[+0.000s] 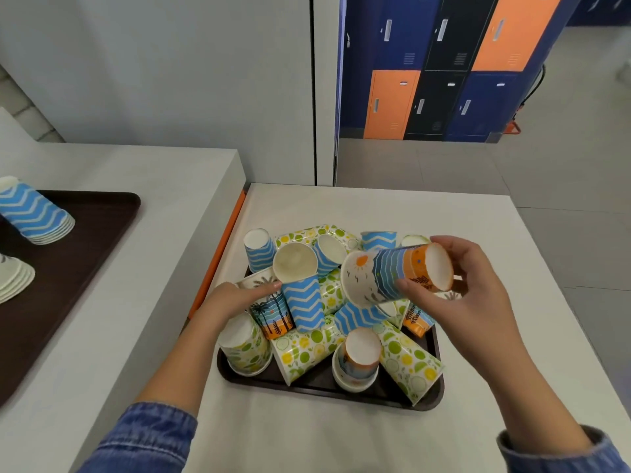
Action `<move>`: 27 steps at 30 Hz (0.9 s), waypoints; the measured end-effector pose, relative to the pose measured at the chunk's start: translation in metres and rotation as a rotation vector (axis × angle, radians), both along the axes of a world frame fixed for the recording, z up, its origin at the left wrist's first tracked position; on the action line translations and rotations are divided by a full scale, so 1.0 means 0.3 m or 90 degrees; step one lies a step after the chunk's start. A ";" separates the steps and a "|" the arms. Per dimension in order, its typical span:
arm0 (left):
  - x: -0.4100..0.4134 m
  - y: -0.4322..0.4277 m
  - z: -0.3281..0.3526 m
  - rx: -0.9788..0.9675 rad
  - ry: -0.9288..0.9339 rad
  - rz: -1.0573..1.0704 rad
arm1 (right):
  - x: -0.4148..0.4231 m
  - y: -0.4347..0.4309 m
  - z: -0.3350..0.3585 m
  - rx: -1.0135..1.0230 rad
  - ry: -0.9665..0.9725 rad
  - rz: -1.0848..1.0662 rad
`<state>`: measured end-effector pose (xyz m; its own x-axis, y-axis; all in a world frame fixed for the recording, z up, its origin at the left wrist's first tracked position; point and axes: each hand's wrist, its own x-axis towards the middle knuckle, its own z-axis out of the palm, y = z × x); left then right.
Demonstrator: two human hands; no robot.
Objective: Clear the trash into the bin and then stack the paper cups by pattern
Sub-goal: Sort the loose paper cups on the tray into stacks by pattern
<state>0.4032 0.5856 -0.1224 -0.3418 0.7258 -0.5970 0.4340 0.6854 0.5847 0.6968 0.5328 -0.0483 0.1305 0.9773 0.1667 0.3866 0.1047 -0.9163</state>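
1. I see my right hand (pixel 467 295) with its fingers curled round a cup (pixel 386 278), held sideways above the tray (pixel 307 387).
2. Cup print: sun, birds, blue waves, orange base.
3. My left hand (pixel 235 300) touches the cup pile (pixel 307 322); I cannot tell its grip.

Left hand (pixel 239 298) mid-frame, fingers straight, reaching forward; right hand (pixel 478 288) raised right of centre, thumb and fingers curled round a cup (pixel 386 276) held sideways.
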 end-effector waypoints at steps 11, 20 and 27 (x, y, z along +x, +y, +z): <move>0.002 0.002 -0.027 0.005 -0.035 0.029 | -0.041 -0.069 -0.089 0.036 -0.132 0.120; -0.015 -0.014 0.015 0.055 -0.001 0.063 | -0.065 -0.048 -0.110 0.019 -0.275 0.202; -0.082 -0.016 0.063 0.186 0.003 0.161 | -0.073 -0.066 -0.255 -0.038 -0.285 0.245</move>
